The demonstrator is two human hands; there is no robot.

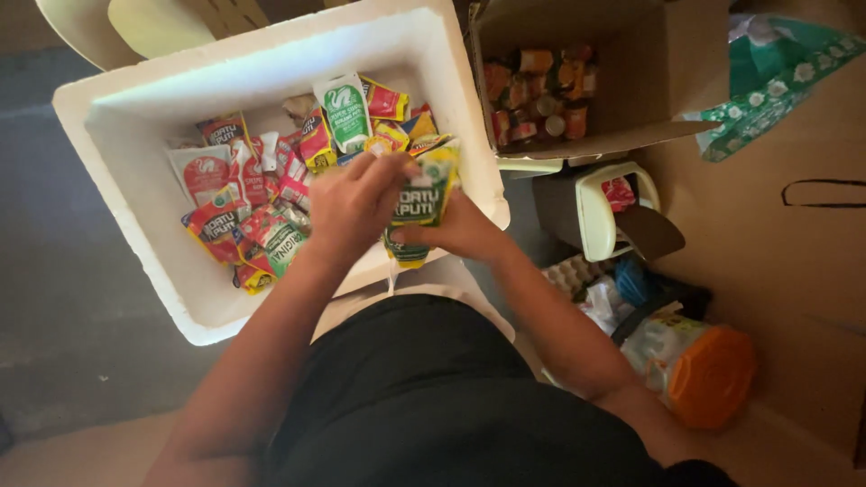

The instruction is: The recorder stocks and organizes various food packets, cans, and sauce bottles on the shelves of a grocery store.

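Observation:
A white foam box holds several red, green and yellow sauce pouches. My right hand grips a stack of green-and-yellow pouches over the box's near right corner. My left hand rests against the same stack, its fingers pinching the top of the front pouch. A green-and-white pouch stands upright at the back of the box.
A cardboard box with several small cans stands to the right of the foam box. Further right lie a green patterned bag, a cream plastic chair and a jar with an orange lid. The floor is dark on the left.

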